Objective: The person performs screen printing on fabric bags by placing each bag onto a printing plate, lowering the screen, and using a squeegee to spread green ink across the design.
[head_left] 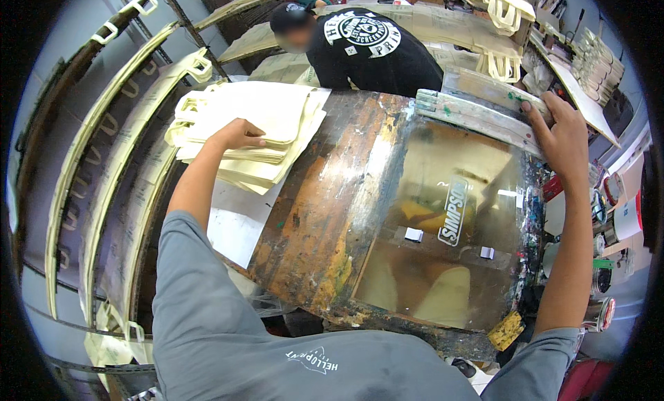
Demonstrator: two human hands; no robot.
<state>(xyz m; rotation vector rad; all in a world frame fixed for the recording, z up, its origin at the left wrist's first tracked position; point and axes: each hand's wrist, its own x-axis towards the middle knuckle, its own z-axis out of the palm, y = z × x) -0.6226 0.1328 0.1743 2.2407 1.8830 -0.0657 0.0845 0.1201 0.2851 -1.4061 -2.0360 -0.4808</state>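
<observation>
A large screen-printing frame [325, 214] with a paint-stained wooden border and a yellowish mesh panel lies in front of me. A wooden squeegee [477, 110] rests across its far edge. My right hand [564, 128] grips the squeegee's right end. To the left lies a stack of cream cloth tote bags [277, 110]. My left hand [238, 135] presses on top of that stack, fingers curled at the edge of the upper bag.
Drying racks [104, 166] with cream bags curve along the left. A person in a black printed shirt [373, 48] bends over a table beyond the frame. Ink cans and tape rolls [602, 276] crowd the right side. More bags hang at the back right.
</observation>
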